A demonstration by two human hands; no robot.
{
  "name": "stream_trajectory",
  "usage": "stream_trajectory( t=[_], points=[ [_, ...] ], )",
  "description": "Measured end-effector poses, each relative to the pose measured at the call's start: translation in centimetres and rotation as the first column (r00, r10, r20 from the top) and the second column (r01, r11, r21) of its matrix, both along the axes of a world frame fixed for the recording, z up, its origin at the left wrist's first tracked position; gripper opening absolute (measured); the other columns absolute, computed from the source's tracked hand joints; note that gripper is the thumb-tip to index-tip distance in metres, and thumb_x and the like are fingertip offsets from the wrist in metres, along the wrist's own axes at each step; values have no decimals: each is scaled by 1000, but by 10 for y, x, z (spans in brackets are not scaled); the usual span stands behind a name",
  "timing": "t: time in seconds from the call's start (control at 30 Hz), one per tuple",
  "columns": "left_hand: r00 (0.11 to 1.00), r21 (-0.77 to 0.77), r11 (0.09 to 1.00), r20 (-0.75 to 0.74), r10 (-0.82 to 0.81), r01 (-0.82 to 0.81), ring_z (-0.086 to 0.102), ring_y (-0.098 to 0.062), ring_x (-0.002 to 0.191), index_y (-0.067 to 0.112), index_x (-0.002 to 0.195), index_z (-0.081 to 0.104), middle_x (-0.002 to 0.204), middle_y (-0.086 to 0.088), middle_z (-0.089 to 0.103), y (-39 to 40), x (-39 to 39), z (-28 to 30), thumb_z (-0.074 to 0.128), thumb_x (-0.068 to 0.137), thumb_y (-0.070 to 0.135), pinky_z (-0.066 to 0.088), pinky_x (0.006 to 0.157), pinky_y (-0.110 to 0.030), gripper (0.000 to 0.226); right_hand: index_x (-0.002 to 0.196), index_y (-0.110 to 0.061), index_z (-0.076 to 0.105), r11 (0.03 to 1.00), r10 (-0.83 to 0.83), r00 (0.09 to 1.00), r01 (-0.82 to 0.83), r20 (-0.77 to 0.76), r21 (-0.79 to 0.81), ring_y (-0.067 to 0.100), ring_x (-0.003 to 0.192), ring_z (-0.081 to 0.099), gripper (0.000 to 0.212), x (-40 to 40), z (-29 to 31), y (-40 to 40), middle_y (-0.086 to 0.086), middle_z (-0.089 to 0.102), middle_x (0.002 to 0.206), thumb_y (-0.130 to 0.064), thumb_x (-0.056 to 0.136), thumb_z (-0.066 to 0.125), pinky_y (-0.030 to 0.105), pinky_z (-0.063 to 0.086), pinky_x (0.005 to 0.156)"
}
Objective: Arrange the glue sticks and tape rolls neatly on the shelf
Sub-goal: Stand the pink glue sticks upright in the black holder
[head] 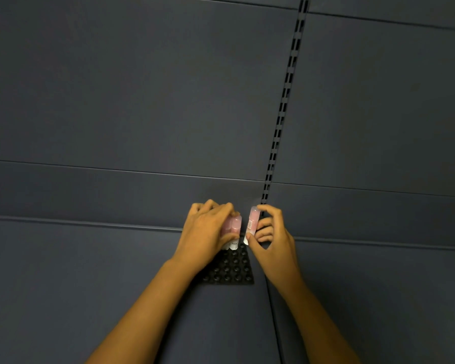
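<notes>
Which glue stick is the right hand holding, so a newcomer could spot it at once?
Follow the slotted upright down to the black holed tray. Above the tray's right corner, the right hand pinches a single pink glue stick. It stands alone; the others are bunched under the left hand.

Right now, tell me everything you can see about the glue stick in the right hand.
The glue stick is a slim tube with a translucent pink cap end pointing up and away and a white body with a small printed label. It looks like plastic. It stands roughly upright, slightly tilted, above the back edge of the black dimpled tray. The right hand pinches it, thumb near the base, fingers higher up.
</notes>
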State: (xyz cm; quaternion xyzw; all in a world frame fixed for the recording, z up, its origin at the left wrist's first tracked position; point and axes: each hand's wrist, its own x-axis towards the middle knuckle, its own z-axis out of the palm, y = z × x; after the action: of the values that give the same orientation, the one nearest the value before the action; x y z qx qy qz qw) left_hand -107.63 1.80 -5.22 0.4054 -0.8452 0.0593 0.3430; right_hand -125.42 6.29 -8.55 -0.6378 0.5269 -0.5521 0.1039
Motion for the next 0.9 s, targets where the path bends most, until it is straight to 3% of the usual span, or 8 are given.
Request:
stream_trajectory(
  t=[0.27, 0.43, 0.63, 0.77, 0.9],
  points=[
    [998, -25, 999, 35, -46, 47, 51, -13, 104, 31, 112, 55, 105, 14, 62, 1, 5, 0, 75, 75, 44, 35, 91, -31, 45, 127, -38, 46, 1000, 3, 1000, -3, -21, 17, 9, 85, 63, 61, 0, -2, 1, -10, 60, 97, -12, 82, 77, 22, 57, 70],
    [996, -35, 997, -43, -77, 75, 50, -9, 111, 31, 126, 54, 113, 15, 59, 10, 24, 6, 66, 82, 53, 33, 100, -25, 51, 124, -42, 45, 1000, 16, 999, -15, -49, 27, 7, 85, 63, 61, 1, -2, 2, -10, 60, 98, -11, 82, 77, 24, 57, 71],
    [993, -16, 997, -92, 76, -78, 52, -12, 105, 27, 127, 52, 116, 12, 55, 24, 82, -3, 61, 89, 51, 46, 87, -29, 46, 119, -55, 40, 999, 38, 994, -36, -100, 23, 6, 85, 63, 64, 5, 1, 5, -13, 59, 96, -16, 84, 76, 28, 59, 73],
    [977, 81, 974, -18, 212, -210, 54, -17, 103, 26, 122, 53, 112, 8, 55, 25, 110, -20, 60, 86, 54, 51, 76, -33, 47, 115, -58, 40, 998, 56, 994, -52, -97, 42, 4, 82, 63, 62, 8, 0, 4, -13, 60, 93, -19, 83, 77, 28, 59, 71],
    [972, 157, 959, 51, 231, -236, 54, -16, 102, 25, 118, 56, 111, 7, 59, 19, 114, -30, 60, 84, 58, 49, 76, -32, 47, 114, -58, 41, 998, 58, 992, -55, -115, 27, 4, 84, 64, 64, 8, 0, 4, -15, 60, 95, -18, 82, 78, 26, 58, 71]
  ],
)
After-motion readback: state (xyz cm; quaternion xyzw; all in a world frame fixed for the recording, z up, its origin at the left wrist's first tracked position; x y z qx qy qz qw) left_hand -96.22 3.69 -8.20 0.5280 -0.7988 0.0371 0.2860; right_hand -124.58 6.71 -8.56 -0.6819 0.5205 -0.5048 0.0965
